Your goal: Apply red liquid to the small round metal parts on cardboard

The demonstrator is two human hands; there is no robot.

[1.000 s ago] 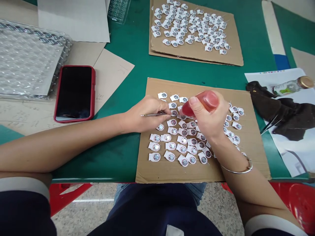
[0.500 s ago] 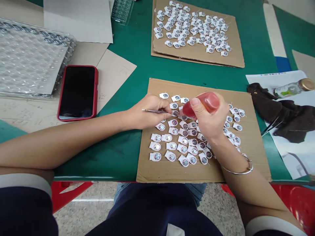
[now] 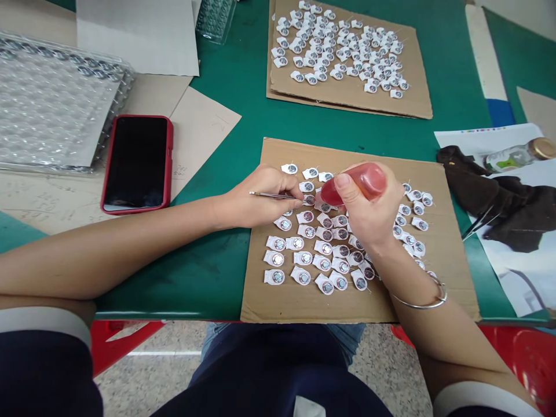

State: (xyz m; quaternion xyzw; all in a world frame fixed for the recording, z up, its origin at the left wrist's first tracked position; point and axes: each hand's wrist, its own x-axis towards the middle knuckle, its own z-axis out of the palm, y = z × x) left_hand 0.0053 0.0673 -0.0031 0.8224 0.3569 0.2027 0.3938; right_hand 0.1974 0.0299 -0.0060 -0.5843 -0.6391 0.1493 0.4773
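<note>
My left hand is closed on slim metal tweezers, whose back end sticks out to the left. My fingertips are low over the near cardboard sheet, beside one of the small white pieces with round silver centres. A red squeeze bottle is gripped in my right hand, tilted with its lower end toward my left fingertips. Its tip and the spot under it are hard to make out. Several rows of the white pieces lie around both hands, some hidden under the right forearm.
Another cardboard sheet full of similar pieces lies farther back on the green table. To the left are a red-cased phone and clear plastic trays. At right, a dark cloth, other tweezers and a glass bottle.
The red bottle has shifted very slightly to the left in my right hand. My left hand and the tweezers stay almost still.
</note>
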